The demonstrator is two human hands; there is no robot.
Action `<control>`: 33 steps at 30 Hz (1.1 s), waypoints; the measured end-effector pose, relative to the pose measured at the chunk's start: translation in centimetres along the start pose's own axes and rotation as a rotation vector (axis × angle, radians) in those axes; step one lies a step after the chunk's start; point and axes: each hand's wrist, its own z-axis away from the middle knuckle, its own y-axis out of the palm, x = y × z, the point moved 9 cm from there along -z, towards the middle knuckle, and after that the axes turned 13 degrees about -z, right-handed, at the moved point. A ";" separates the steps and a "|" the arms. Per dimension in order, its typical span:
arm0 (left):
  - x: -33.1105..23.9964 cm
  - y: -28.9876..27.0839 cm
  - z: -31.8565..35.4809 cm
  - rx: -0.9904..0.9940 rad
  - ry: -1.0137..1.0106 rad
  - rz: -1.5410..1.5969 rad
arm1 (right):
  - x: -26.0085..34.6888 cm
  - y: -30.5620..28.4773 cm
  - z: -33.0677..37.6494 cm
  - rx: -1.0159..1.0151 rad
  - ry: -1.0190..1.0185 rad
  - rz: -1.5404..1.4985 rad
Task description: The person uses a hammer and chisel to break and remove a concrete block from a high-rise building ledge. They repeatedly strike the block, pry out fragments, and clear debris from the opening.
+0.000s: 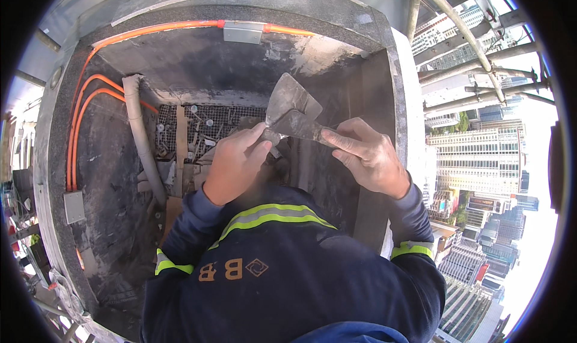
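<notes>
Above the floor of a recess, my right hand (369, 154) grips the handle of a grey-smeared putty knife (293, 100), its index finger stretched along the handle. The wide, flat blade points up and away from me. My left hand (236, 161) is closed in a pinch at the lower left corner of the blade. A small greyish lump (273, 137) shows at its fingertips; whether this is mortar or part of a second tool, I cannot tell. Both my forearms wear dark blue sleeves with reflective yellow bands.
Dark, patchy walls (192, 57) surround the recess. Orange conduit (162, 27) joins a grey box (243, 32) on the far wall. A pale pipe (143, 142) leans at left above mesh and debris (207, 127). Scaffold poles (469, 27) and a drop to buildings lie at right.
</notes>
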 end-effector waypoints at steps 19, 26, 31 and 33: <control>0.5 5.7 -2.4 0.253 -0.182 0.388 | -2.9 -6.2 1.6 0.060 0.024 -0.173; -3.7 9.7 -5.9 0.458 -0.197 0.651 | -10.0 -12.8 3.2 0.108 0.199 -0.412; -6.3 12.5 -9.1 0.484 -0.167 0.707 | -12.9 -15.6 4.1 0.072 0.103 -0.439; -7.0 13.4 -9.7 0.483 -0.142 0.700 | -13.6 -16.3 4.7 0.054 0.065 -0.421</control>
